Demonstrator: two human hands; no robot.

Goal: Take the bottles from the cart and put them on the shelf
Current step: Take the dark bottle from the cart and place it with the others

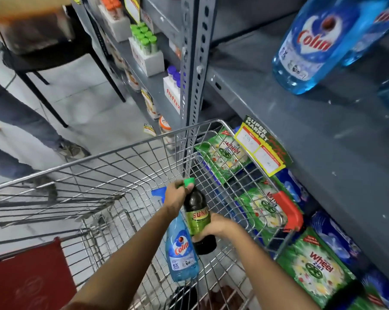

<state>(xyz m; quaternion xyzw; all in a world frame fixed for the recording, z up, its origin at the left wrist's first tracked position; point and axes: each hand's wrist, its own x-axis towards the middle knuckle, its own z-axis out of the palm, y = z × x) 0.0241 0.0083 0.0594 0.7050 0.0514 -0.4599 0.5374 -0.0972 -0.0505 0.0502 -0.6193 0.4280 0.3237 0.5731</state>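
My left hand covered the dark bottle's neck, and my right hand hid part of its label. The blue bottle's trigger sat behind my wrist. At the upper right, another blue bottle lost its top past the frame edge.

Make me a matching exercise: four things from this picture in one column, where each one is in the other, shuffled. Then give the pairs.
Things
1. dark bottle
2. small Colin bottle
3. big Colin bottle
4. price tag

Places
A. standing on the grey shelf
B. hanging from the shelf's front edge
C. held by the left hand at the neck and the right hand at the label
D. in the cart, under the left forearm

Pairs: 1-C, 2-D, 3-A, 4-B
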